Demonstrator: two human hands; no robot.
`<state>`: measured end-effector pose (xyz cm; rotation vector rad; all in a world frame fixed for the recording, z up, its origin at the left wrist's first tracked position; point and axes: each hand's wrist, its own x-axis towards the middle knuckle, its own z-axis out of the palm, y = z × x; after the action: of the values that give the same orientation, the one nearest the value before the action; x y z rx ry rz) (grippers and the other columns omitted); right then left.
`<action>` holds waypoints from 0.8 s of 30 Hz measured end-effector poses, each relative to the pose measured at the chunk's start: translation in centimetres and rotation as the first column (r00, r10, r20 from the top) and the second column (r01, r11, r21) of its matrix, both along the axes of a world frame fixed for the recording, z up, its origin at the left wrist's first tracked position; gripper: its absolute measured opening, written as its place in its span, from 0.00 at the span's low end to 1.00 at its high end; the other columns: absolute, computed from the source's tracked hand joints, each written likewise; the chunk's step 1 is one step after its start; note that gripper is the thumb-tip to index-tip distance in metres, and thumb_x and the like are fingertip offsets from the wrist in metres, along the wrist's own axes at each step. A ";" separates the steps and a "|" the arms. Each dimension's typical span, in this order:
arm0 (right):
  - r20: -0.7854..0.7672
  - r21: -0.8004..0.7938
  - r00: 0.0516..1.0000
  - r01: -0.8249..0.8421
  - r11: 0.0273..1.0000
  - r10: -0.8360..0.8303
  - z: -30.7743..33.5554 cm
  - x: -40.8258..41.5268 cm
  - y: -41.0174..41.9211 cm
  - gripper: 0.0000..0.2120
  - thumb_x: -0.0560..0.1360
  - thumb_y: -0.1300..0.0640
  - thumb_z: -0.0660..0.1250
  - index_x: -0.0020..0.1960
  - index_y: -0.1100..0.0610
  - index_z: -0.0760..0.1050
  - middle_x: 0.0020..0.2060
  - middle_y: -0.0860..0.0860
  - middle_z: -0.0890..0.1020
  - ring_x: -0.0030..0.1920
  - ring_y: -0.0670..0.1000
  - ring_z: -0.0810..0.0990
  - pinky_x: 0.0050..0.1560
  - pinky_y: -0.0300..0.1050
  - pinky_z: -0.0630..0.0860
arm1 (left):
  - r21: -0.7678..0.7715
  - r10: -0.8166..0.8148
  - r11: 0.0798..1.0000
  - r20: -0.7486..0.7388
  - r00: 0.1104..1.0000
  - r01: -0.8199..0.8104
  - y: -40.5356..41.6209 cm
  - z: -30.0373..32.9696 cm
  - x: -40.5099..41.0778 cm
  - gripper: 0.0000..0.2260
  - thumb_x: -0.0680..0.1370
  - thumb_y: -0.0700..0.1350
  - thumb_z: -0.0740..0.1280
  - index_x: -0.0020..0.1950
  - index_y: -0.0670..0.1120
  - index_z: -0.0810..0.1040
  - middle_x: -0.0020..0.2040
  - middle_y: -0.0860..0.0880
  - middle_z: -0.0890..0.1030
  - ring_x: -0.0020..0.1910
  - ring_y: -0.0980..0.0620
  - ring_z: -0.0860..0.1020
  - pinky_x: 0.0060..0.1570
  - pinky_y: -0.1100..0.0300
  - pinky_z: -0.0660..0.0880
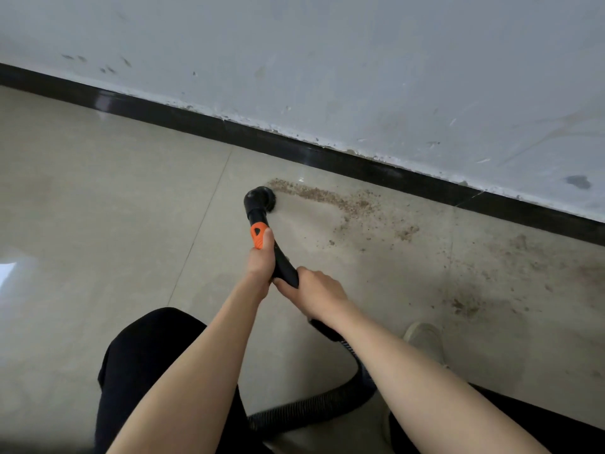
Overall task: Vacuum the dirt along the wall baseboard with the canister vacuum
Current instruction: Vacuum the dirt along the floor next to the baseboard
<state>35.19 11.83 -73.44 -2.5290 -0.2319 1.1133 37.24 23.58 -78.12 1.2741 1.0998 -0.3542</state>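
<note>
On the tiled floor [98,178] near the black baseboard [360,167], the round brush nozzle [260,199] sat at the left end of a dirt trail [330,199]. The left hand [261,258] gripped the wand [284,267] just below its orange collar [258,235]; the right hand [319,291] clasped it lower, fingers wrapped round. Suction was mid-pass, I judged; the next stroke should sweep right along the trail. The hose [314,409] trailed back between the legs; no canister showed.

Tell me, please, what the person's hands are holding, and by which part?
Both grip the vacuum wand: left hand by the orange grip, right hand lower on the black handle.
</note>
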 end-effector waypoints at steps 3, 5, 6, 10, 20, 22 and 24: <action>-0.004 0.021 1.000 -0.007 1.000 0.007 -0.3 1.8 1.4 0.24 0.77 0.34 0.55 0.50 0.55 0.71 0.41 0.52 0.80 0.39 0.56 0.79 0.35 0.46 0.69 | 0.017 0.005 1.000 -0.012 1.000 -0.004 1.5 -0.2 1.7 0.21 0.79 0.59 0.58 0.47 0.40 0.72 0.40 0.43 0.78 0.39 0.46 0.78 0.42 0.55 0.76; 0.006 0.022 1.000 -0.008 1.000 0.007 -0.5 2.4 1.8 0.24 0.77 0.33 0.55 0.50 0.55 0.71 0.40 0.52 0.80 0.39 0.56 0.79 0.36 0.46 0.70 | 0.017 -0.002 1.000 -0.022 1.000 0.002 2.0 -0.3 2.5 0.21 0.78 0.60 0.58 0.48 0.40 0.71 0.40 0.43 0.79 0.39 0.46 0.78 0.44 0.54 0.76; 0.009 0.024 1.000 -0.006 1.000 0.006 -0.6 2.6 1.8 0.24 0.77 0.33 0.55 0.50 0.55 0.71 0.40 0.52 0.80 0.39 0.56 0.80 0.36 0.46 0.70 | 0.013 -0.007 1.000 -0.029 1.000 0.008 2.1 -0.4 2.8 0.22 0.78 0.60 0.58 0.50 0.41 0.71 0.41 0.43 0.79 0.40 0.45 0.78 0.46 0.53 0.76; 0.021 0.022 1.000 0.009 1.000 -0.010 -0.5 2.7 1.4 0.25 0.77 0.33 0.55 0.51 0.56 0.71 0.40 0.53 0.81 0.39 0.56 0.80 0.37 0.46 0.72 | -0.002 -0.030 1.000 -0.036 0.999 0.029 1.9 -0.3 3.1 0.22 0.78 0.61 0.58 0.48 0.41 0.72 0.40 0.44 0.79 0.39 0.46 0.78 0.43 0.54 0.76; 0.043 -0.011 0.993 0.110 0.994 -0.109 0.2 1.4 -1.5 0.25 0.78 0.34 0.54 0.50 0.56 0.69 0.42 0.53 0.79 0.42 0.57 0.79 0.39 0.47 0.71 | -0.063 -0.109 0.992 -0.004 0.994 0.108 -1.8 0.5 3.2 0.20 0.78 0.59 0.59 0.44 0.42 0.71 0.37 0.44 0.77 0.36 0.48 0.77 0.40 0.55 0.76; 0.057 -0.013 0.989 0.140 0.990 -0.139 0.2 1.1 -2.1 0.25 0.78 0.34 0.54 0.50 0.56 0.69 0.43 0.53 0.80 0.43 0.57 0.79 0.39 0.47 0.71 | -0.076 -0.144 0.987 -0.003 0.990 0.143 -2.6 0.5 3.2 0.20 0.78 0.60 0.59 0.44 0.42 0.71 0.36 0.45 0.77 0.36 0.47 0.77 0.44 0.54 0.77; 0.068 -0.015 0.983 0.169 0.985 -0.168 0.3 0.8 -2.7 0.25 0.78 0.34 0.54 0.49 0.56 0.69 0.43 0.53 0.81 0.44 0.57 0.80 0.39 0.47 0.70 | -0.077 -0.180 0.981 -0.003 0.984 0.179 -3.3 0.6 3.4 0.21 0.78 0.60 0.59 0.44 0.41 0.72 0.37 0.45 0.77 0.37 0.47 0.77 0.49 0.52 0.77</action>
<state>36.04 9.14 -73.16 -2.5522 -0.0219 0.9725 40.62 20.30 -77.53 1.3079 0.9726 -0.5335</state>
